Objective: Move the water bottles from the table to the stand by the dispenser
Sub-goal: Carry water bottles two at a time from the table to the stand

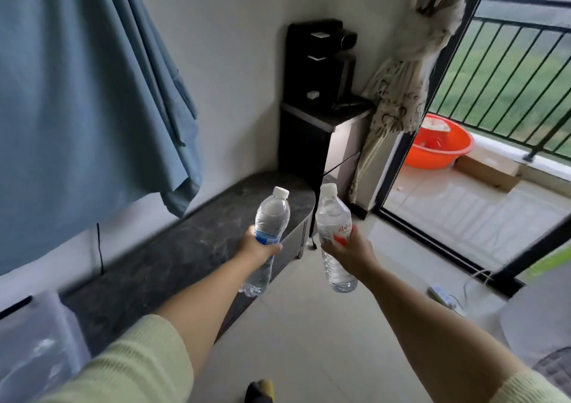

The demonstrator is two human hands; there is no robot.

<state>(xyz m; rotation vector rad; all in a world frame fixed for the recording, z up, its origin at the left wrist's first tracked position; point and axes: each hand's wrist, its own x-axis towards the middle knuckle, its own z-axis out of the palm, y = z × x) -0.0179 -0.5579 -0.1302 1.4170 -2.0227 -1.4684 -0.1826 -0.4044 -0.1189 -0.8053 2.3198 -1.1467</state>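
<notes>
My left hand (258, 246) grips a clear water bottle with a blue label (272, 214) around its middle, held upright in the air over the right end of a dark marble-topped stand (197, 239). My right hand (352, 248) grips a second clear bottle with a red and white label (332, 217), also upright, above the floor just right of the stand. Both bottles have white caps. The black water dispenser (318, 72) stands in the corner beyond the stand's far end.
A blue cloth (86, 93) hangs on the left wall above the stand. A patterned curtain (401, 93) hangs beside an open balcony door, with an orange basin (438, 143) outside. A power strip (441, 294) lies on the tiled floor at the right. A clear plastic bin (34, 341) sits near left.
</notes>
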